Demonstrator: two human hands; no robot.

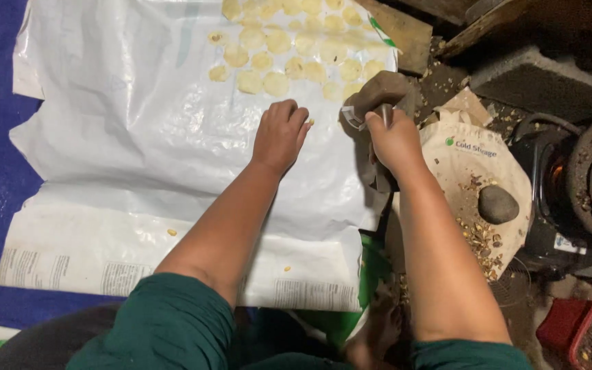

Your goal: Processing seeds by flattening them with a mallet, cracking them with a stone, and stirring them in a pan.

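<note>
Head view: left hand curled, knuckles down on white sheet, fingertips closed near small crumb. Right hand clenched round thin tool handle at sheet's right edge, beside brown lump. Pale discs laid in rows above. Stone on bag at right. Best done keeping discs apart, sheet flat.

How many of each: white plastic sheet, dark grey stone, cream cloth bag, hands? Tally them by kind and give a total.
White plastic sheet: 1
Smooth dark grey stone: 1
Cream cloth bag: 1
Bare hands: 2, left hand and right hand gripping a thin dark tool
Total: 5
</note>
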